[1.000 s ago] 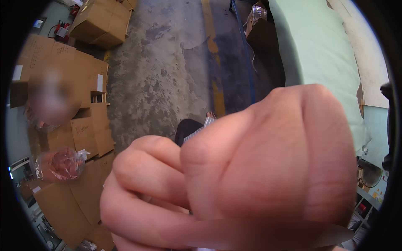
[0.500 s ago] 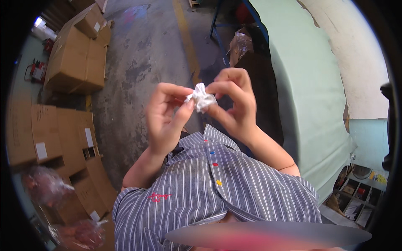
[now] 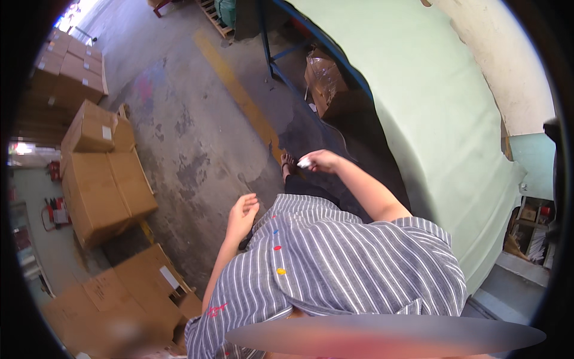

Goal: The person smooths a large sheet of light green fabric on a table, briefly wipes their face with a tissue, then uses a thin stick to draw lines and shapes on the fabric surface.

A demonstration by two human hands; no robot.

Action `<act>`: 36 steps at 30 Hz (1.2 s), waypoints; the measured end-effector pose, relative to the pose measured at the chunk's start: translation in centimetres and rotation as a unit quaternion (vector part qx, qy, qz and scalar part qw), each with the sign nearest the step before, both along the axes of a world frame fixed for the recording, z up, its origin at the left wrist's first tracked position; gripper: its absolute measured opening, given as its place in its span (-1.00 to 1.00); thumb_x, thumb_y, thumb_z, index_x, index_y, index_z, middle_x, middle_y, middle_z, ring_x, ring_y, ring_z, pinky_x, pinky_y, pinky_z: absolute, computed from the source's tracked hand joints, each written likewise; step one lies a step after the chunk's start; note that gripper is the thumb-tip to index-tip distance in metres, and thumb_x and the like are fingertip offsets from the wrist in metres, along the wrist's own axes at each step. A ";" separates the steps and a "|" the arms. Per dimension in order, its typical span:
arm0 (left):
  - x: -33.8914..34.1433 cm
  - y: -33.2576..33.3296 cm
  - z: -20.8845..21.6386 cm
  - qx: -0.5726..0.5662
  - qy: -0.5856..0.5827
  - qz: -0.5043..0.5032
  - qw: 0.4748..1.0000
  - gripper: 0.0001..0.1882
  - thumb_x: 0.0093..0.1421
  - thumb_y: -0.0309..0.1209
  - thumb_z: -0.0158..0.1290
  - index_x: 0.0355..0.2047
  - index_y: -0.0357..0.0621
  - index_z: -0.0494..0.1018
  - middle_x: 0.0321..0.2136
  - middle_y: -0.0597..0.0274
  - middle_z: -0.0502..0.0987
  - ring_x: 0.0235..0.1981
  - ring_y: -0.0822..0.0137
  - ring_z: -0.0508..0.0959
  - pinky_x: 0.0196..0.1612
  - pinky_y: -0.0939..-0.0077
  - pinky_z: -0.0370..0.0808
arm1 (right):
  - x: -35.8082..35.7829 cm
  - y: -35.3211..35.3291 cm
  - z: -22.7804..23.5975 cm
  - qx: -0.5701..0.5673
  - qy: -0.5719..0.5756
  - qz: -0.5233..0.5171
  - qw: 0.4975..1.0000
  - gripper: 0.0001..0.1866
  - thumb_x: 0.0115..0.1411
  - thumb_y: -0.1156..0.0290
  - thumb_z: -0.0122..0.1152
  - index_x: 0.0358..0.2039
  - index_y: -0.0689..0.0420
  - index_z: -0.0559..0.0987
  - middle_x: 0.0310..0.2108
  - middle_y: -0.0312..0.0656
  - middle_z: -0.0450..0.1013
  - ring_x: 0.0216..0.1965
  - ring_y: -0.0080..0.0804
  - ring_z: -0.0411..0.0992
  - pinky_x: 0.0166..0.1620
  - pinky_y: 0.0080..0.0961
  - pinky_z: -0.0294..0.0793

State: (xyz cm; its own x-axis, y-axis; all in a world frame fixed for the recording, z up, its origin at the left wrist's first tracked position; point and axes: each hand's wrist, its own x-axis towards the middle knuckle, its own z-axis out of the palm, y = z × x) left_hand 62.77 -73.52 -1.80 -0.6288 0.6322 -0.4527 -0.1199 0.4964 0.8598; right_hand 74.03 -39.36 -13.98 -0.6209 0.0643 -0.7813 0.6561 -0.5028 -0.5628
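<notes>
My right hand [image 3: 323,160] is out in front of my body, closed on a small crumpled white wad [image 3: 305,162]. A bit of the wad sticks out past the fingertips; whether it is tissue, cloth or plastic I cannot tell. Lower and to the left, my left hand [image 3: 242,214] hangs beside my striped shirt [image 3: 353,257]. Its fingers are loosely stretched, with nothing visible in them. One sandalled foot [image 3: 287,164] shows on the floor just left of the wad.
A long table under a pale green cover [image 3: 442,137] runs along my right, on a blue frame [image 3: 267,42]. Beneath it sits an open cardboard box [image 3: 326,81]. Stacked cartons [image 3: 104,185] line the left. A yellow stripe [image 3: 236,90] crosses the concrete floor.
My hands have come apart and moved down. The left has let go of the white wad, which stays in the right. The view has swung, showing more floor and cartons ahead.
</notes>
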 end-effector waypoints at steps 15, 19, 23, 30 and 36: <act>-19.8 14.5 -3.9 -0.097 -0.162 -0.381 0.905 -0.42 0.40 0.03 -0.10 0.10 -0.27 0.46 -0.07 0.10 0.56 -0.06 0.31 0.53 0.04 0.39 0.41 | -3.8 9.7 -4.1 0.371 -0.037 0.139 0.918 -0.39 0.08 0.24 0.35 0.14 0.19 0.50 0.07 0.00 0.51 0.08 -0.10 0.48 0.15 -0.35 0.43; -26.2 22.8 -9.0 -0.143 -0.156 -0.595 0.775 -0.47 0.38 -0.02 -0.01 0.04 -0.27 0.50 -0.16 0.18 0.60 -0.17 0.38 0.55 -0.07 0.45 0.46 | -1.0 1.4 3.4 0.081 -0.078 0.049 0.992 -0.43 0.29 -0.03 0.15 0.04 0.23 0.60 -0.02 -0.07 0.57 -0.02 -0.29 0.51 0.13 -0.35 0.42; -28.2 32.0 -10.6 -0.170 -0.152 -0.711 0.665 -0.59 0.31 -0.13 0.14 -0.10 -0.26 0.55 -0.35 0.34 0.60 -0.38 0.52 0.51 -0.29 0.56 0.44 | 1.2 -4.5 9.5 0.007 -0.078 -0.313 0.947 -0.39 0.30 -0.10 0.15 0.04 0.23 0.59 -0.07 -0.17 0.58 -0.08 -0.44 0.50 0.09 -0.44 0.41; -19.5 37.8 -12.3 -0.112 -0.020 -0.814 0.569 -0.73 0.31 -0.19 0.11 -0.28 -0.17 0.57 -0.47 0.23 0.60 -0.41 0.43 0.55 -0.34 0.45 0.45 | -0.2 -16.4 6.0 0.095 -0.085 -0.669 0.732 -0.73 0.35 0.24 0.20 -0.26 0.22 0.60 -0.38 -0.35 0.58 -0.38 -0.65 0.47 -0.27 -0.59 0.49; -8.9 38.9 -12.4 -0.064 0.146 -0.855 0.494 -0.73 0.20 -0.19 0.17 -0.28 -0.14 0.56 -0.39 0.02 0.64 -0.29 0.11 0.65 -0.17 0.25 0.53 | 1.5 -24.4 1.1 0.186 -0.145 -0.745 0.624 -0.71 0.25 0.25 0.32 -0.46 0.22 0.59 -0.59 -0.37 0.47 -0.56 -0.67 0.36 -0.46 -0.58 0.38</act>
